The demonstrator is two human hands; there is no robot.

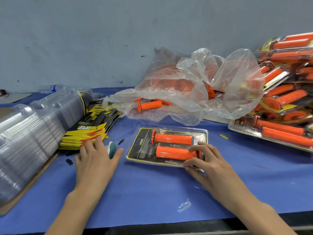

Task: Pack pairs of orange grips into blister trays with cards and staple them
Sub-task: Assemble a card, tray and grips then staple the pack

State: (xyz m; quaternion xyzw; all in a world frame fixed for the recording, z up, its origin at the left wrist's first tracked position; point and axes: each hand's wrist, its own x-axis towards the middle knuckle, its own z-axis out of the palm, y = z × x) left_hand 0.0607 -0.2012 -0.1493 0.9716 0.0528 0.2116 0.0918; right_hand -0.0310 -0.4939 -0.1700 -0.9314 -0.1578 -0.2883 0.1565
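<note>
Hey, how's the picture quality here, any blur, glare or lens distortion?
Head view: the stack of clear plastic blister trays at left is smeared by blur; head view: glare whitens the clear blister pack of two orange grips by the right hand; head view: the blue table cover bows at its edges, wide-angle distortion.

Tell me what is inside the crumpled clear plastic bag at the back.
Inside the plastic bag, one loose orange grip shows plainly at its mouth, and an orange heap shows through the film. The film and its folds hide how many grips there are.
</note>
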